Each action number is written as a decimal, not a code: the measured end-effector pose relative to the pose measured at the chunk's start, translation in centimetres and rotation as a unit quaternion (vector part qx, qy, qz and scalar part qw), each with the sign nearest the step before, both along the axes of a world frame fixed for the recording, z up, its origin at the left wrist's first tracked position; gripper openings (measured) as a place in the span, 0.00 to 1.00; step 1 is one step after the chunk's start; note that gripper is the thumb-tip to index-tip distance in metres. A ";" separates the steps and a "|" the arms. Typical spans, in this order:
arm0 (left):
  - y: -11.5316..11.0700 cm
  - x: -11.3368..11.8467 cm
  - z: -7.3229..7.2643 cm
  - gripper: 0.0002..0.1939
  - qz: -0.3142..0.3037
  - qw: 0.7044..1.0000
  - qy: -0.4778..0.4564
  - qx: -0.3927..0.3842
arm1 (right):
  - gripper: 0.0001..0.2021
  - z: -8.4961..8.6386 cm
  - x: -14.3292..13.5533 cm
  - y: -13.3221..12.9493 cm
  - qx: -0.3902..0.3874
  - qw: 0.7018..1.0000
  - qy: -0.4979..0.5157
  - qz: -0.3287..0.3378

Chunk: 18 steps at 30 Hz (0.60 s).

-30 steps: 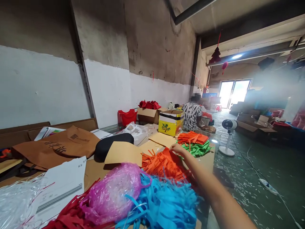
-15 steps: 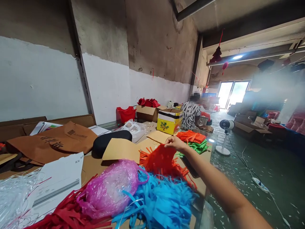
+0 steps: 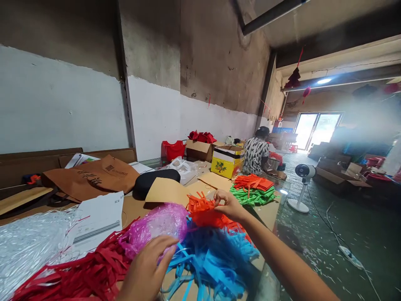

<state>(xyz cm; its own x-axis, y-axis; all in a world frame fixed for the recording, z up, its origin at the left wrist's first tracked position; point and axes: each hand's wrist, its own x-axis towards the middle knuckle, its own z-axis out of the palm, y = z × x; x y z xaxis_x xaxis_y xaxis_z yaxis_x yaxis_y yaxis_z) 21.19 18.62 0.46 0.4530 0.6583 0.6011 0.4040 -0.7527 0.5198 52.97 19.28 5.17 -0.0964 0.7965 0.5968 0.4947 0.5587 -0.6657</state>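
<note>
My right hand pinches a sheet of orange fringed paper lifted off its pile, in the middle of the cardboard-covered table. My left hand comes in from below with fingers spread, touching the pink plastic bundle. Blue fringed paper lies heaped just in front of both hands. Red fringed paper spreads at the near left. Farther back lie stacks of green fringed paper with orange-red sheets on top.
A brown bag, white papers, a black cushion, clear plastic strips and a yellow box crowd the table. A person sits at the far end. A white fan stands on the littered floor.
My right hand drew the orange sheet up and back toward me. My left hand came into view and reached the pink bundle. The view shifted slightly right.
</note>
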 end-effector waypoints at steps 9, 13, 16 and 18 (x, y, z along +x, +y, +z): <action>2.4 10.6 1.9 0.11 -0.016 0.999 0.035 -0.032 | 0.14 -1.0 -0.5 -3.2 -0.034 0.999 0.030 0.006; 4.7 11.8 1.4 0.07 0.026 0.995 0.053 -0.084 | 0.17 -1.4 3.2 -4.7 -0.041 0.993 0.102 -0.046; 8.1 12.1 0.9 0.05 0.100 0.981 0.047 -0.159 | 0.21 -1.3 7.8 -6.8 0.000 0.971 0.195 -0.141; 10.3 12.4 0.7 0.09 0.141 0.968 0.038 -0.205 | 0.24 -1.0 10.3 -8.3 0.036 0.947 0.246 -0.202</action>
<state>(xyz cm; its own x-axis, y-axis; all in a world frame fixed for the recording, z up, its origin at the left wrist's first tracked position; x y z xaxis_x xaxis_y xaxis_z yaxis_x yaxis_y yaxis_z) 33.59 28.94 1.18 0.2530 0.9385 0.2350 0.6115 -0.3433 0.7129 63.23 11.00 4.21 0.5114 0.6652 0.5440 0.3164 0.4428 -0.8389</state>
